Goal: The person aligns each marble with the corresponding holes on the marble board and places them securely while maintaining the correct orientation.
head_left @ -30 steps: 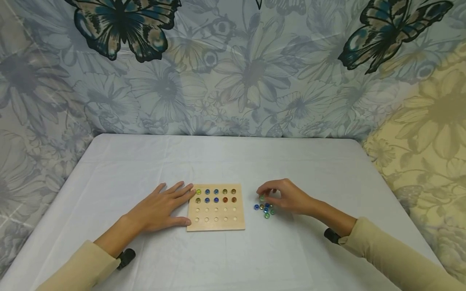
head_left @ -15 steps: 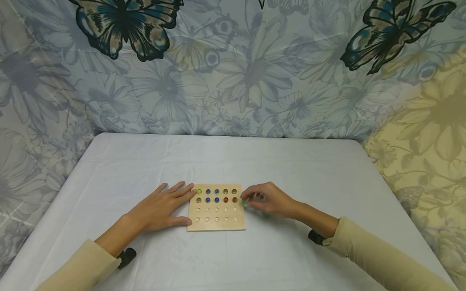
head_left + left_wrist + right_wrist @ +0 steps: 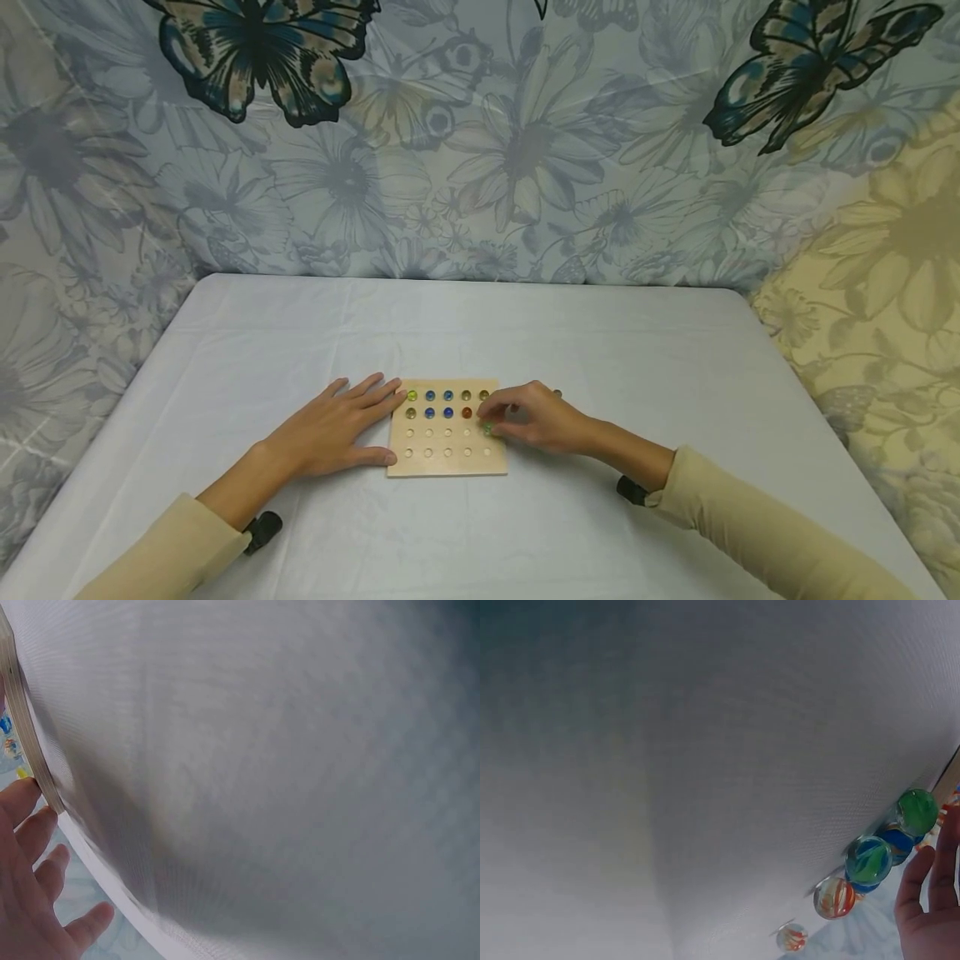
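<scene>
A pale wooden board (image 3: 447, 466) with rows of round hollows lies on the table. Glass marbles fill its two far rows: yellow-green, blue (image 3: 430, 396), amber and red-orange ones. The two near rows show bare hollows, apart from what the right hand covers. My left hand (image 3: 330, 433) rests spread along the board's left edge, fingers straight, thumb at the near corner. Over the right end of the third row, my right hand (image 3: 536, 419) pinches a green marble (image 3: 487, 429) between thumb and finger. Whether it touches the hollow I cannot tell.
Several loose marbles, green (image 3: 917, 811), blue-green (image 3: 868, 859) and orange-striped (image 3: 834, 898), lie right of the board, mostly hidden by the right hand in the head view. One marble (image 3: 557, 393) shows behind that hand. White cloth (image 3: 465, 325) covers the table.
My right hand has moved left from the loose marbles to the board's right side, carrying the green marble. The left hand has stayed at the board's left edge.
</scene>
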`<state>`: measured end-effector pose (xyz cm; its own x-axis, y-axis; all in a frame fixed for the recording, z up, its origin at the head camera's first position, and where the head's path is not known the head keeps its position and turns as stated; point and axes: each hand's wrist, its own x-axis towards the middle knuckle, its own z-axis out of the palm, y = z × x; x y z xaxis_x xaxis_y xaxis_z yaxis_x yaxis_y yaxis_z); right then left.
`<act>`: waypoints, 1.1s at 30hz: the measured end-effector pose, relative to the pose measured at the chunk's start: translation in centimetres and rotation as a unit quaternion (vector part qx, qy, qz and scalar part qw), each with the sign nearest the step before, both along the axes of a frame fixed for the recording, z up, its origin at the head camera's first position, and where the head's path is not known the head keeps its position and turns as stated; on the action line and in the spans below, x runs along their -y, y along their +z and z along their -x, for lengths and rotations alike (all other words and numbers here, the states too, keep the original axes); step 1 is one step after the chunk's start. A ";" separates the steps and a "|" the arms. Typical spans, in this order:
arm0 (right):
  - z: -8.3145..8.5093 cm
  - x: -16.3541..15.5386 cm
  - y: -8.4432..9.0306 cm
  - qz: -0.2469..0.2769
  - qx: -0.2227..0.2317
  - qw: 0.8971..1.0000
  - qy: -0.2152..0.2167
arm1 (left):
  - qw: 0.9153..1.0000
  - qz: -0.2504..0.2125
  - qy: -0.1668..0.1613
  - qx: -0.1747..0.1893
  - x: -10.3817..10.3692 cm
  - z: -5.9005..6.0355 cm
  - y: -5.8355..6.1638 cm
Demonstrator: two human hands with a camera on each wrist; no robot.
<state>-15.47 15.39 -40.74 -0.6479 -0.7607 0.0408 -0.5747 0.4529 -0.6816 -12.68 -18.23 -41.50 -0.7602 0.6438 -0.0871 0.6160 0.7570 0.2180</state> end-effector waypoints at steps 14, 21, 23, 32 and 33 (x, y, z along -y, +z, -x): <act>-0.1 0.2 0.0 -0.017 0.001 1.000 0.000 | 1.000 0.001 0.002 -0.002 -0.1 0.0 -0.1; 0.6 -0.8 0.9 0.007 -0.016 1.000 -0.006 | 1.000 -0.001 0.000 -0.004 -0.1 0.0 0.0; 0.9 -1.5 1.2 0.011 -0.025 1.000 -0.015 | 1.000 -0.001 0.001 -0.004 -0.2 0.0 0.0; 2.0 -5.3 0.8 -0.010 -0.044 0.997 -0.066 | 1.000 0.003 0.002 -0.004 -0.1 0.1 -0.2; 2.1 -5.6 0.8 -0.013 -0.042 0.996 -0.072 | 1.000 0.003 0.001 -0.004 -0.1 0.1 -0.2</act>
